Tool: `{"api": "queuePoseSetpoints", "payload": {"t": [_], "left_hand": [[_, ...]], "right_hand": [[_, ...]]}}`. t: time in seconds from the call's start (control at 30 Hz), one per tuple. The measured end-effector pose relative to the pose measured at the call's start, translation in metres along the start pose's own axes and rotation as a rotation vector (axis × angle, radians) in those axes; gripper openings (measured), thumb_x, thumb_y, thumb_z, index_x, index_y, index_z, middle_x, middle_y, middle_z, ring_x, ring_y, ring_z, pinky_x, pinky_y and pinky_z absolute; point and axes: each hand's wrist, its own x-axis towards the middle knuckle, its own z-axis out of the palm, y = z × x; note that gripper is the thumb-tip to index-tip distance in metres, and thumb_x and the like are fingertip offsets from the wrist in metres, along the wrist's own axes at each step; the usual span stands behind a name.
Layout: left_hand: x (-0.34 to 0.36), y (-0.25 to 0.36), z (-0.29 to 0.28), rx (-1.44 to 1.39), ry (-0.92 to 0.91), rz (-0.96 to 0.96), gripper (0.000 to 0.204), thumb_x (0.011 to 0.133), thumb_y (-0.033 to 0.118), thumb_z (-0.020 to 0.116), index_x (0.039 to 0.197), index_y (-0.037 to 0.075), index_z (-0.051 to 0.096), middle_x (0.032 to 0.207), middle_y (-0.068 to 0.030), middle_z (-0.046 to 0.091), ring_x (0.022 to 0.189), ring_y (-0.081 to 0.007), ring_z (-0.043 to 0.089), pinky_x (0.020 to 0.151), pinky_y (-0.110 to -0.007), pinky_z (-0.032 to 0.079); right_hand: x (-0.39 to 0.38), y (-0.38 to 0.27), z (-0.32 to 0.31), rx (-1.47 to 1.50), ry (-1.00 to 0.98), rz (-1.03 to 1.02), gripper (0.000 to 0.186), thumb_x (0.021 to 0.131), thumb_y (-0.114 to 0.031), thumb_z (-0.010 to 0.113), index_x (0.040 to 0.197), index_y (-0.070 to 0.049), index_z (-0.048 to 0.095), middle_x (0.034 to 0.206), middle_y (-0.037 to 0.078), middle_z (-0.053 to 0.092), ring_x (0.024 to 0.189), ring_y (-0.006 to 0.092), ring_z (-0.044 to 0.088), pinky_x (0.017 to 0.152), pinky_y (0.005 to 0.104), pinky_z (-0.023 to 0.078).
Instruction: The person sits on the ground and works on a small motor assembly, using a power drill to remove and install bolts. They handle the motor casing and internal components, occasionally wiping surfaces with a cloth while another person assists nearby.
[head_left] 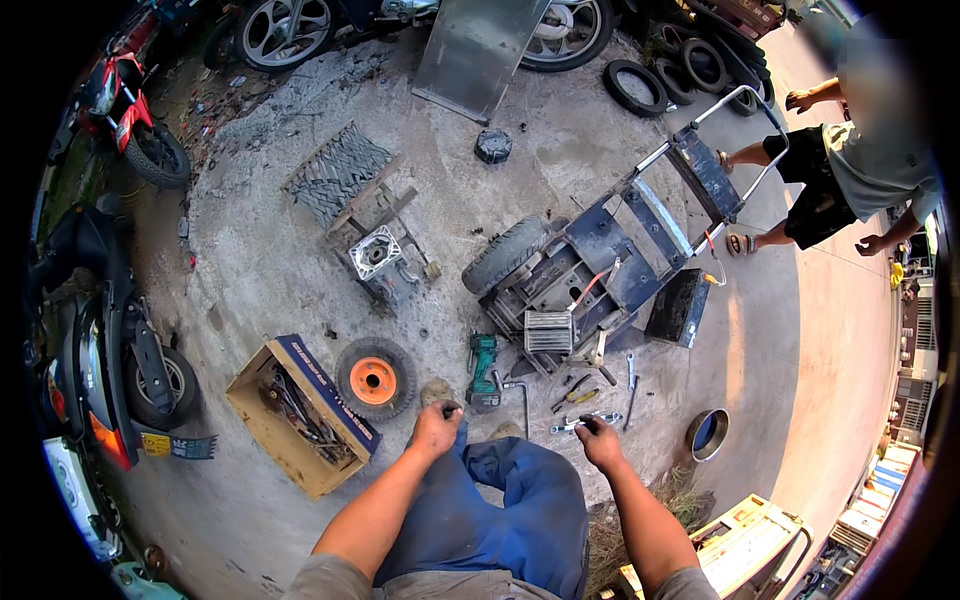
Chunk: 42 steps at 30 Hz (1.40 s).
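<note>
My left hand [435, 428] is closed beside my left knee, its fingertips pinched together. Whatever it pinches is too small to make out. My right hand [602, 445] reaches low in front of me, thumb and fingers closed on a silver wrench [566, 428] that shows past the fingertips. Just beyond it lie pliers with yellow-black handles [575, 395] and another long wrench [631, 378]. Between my hands, a green cordless drill [483, 372] rests on the concrete next to a bent metal bar [524, 400]. A small tyre on an orange rim [374, 381] lies flat near my left hand.
A cardboard box of tools [300, 415] stands at left. Ahead is a tipped cart frame with a wheel [610, 260]; a person [850, 180] stands beyond it. A metal bowl [707, 435] sits at right. An engine part [378, 255] lies ahead-left; motorbikes [110, 370] line the left side.
</note>
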Motion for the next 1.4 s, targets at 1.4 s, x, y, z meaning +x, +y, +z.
{"api": "queuePoseSetpoints", "payload": {"t": [1.4], "left_hand": [[0.235,-0.066,0.242,0.856,-0.712,0.727,0.022,0.08,0.007,0.062,0.096,0.005,0.077,0.104,-0.0158,0.075,0.1,-0.0312,0.073,0.083,-0.043,0.057]], "right_hand": [[0.313,0.036,0.115,-1.16,0.272,-1.021,0.072,0.082,-0.033,0.063,0.142,0.003,0.046,0.145,0.028,0.048,0.137,0.0434,0.046,0.115,0.0577,0.032]]}}
